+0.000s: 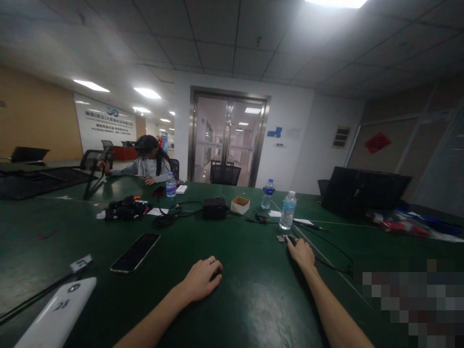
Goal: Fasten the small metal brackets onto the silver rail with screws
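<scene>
My left hand (202, 279) rests on the dark green table (253, 299) with its fingers curled down over something small and dark that I cannot make out; a ring shows on one finger. My right hand (300, 252) reaches further out, its fingertips closed on a small dark object (291, 239) lying beside a small light piece (281, 238). A black phone (135, 252) lies face up to the left of my left hand. A water bottle (287, 210) stands just beyond my right hand.
A white device (58, 314) lies at the near left, cables beside it. Mid-table hold a black box (214, 208), a small cardboard box (240, 205), black gear (125, 209), two more bottles (170, 185). A person (150, 166) sits far left. A black case (362, 191) stands right.
</scene>
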Demonstrator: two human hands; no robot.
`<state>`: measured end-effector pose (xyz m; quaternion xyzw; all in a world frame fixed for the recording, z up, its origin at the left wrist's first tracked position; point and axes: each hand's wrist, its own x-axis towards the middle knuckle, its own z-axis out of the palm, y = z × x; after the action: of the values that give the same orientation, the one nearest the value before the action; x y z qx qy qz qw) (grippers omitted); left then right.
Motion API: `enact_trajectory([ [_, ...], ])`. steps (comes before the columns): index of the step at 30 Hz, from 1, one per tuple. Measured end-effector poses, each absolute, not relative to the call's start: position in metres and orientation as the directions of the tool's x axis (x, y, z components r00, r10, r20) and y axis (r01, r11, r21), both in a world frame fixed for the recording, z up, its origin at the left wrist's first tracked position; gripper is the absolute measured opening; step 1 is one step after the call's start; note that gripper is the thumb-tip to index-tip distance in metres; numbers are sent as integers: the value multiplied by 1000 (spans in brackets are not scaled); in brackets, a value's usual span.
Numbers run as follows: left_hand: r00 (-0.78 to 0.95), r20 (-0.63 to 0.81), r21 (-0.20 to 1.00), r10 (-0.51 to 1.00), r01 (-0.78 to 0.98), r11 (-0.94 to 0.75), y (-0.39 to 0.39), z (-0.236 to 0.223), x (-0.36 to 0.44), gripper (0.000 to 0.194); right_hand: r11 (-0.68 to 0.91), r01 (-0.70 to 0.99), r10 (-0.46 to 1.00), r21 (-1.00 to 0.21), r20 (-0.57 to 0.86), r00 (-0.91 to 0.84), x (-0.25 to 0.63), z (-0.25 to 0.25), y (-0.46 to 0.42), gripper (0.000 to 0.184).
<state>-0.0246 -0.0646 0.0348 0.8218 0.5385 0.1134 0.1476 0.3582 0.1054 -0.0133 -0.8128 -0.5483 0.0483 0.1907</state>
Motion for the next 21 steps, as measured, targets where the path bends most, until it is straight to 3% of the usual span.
enact_trajectory([
  [21,405,40,341,913,854,-394,-61,31,-23,26,-206,901,916,-382,247,315,344,-11,94,37],
])
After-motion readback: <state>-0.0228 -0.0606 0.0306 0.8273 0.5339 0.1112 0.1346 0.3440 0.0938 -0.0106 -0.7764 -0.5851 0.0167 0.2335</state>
